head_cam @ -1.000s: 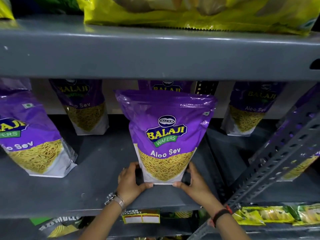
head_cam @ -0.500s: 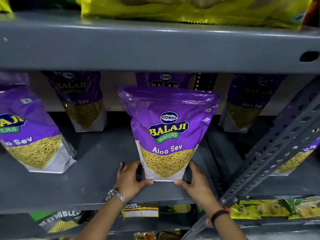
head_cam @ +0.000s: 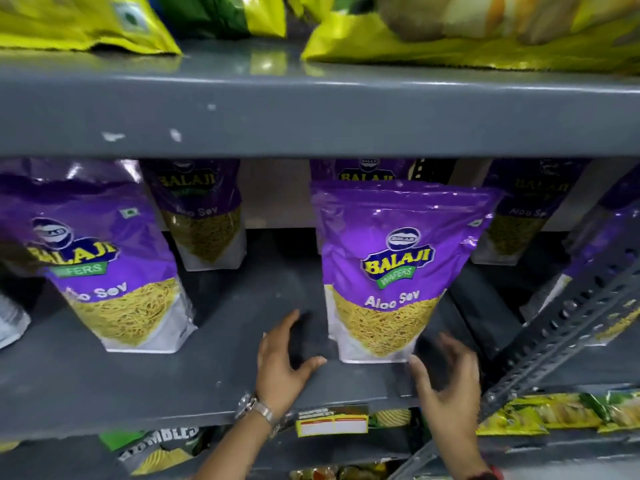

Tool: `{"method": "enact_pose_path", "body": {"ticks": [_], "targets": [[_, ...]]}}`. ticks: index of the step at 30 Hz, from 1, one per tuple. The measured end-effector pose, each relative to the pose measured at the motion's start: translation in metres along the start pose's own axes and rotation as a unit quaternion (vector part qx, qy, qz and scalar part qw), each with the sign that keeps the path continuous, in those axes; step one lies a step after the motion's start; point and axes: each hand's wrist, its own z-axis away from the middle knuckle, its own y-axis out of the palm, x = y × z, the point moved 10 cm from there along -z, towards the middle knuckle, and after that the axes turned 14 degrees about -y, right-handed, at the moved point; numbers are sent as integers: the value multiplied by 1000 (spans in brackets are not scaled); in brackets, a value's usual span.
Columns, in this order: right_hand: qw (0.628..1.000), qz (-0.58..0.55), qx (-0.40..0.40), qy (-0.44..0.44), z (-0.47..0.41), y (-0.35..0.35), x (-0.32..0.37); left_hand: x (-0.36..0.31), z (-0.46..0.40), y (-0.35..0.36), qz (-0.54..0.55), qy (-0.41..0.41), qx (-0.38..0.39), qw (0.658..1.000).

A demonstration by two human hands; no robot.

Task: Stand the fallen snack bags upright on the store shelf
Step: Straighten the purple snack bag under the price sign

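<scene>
A purple Balaji Aloo Sev bag [head_cam: 398,268] stands upright near the front of the grey middle shelf [head_cam: 225,386]. My left hand [head_cam: 284,362] is open just left of the bag's base, thumb a little short of its corner. My right hand [head_cam: 446,379] is open at the bag's lower right corner, blurred, fingers spread and holding nothing. Another upright Aloo Sev bag [head_cam: 104,261] stands to the left. Further bags [head_cam: 201,216] stand at the back of the shelf, one [head_cam: 367,169] directly behind the middle bag.
The shelf above [head_cam: 311,109] carries yellow snack bags [head_cam: 467,32]. A slotted grey metal brace [head_cam: 571,327] runs diagonally at the right, with purple bags [head_cam: 519,216] behind it. A price label [head_cam: 332,424] hangs on the shelf edge; more packets [head_cam: 554,414] lie on the shelf below.
Both hands have let go of the middle bag's lower corners and drawn slightly away, fingers opening. The bag stays standing. The view has shifted left and upward.
</scene>
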Motion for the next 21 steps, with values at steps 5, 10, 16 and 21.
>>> {"method": "enact_pose_path", "body": {"ticks": [5, 10, 16, 21], "targets": [[992, -20, 62, -108, 35, 89, 91, 44, 16, -124, 27, 5, -180, 983], [969, -82, 231, -29, 52, 236, 118, 113, 5, -242, 0, -56, -250, 967], [925, -117, 359, 53, 63, 334, 126, 144, -61, -235, -12, -110, 47, 993], [948, -83, 304, 46, 62, 335, 130, 145, -65, -224, -61, -135, 32, 988]]}}
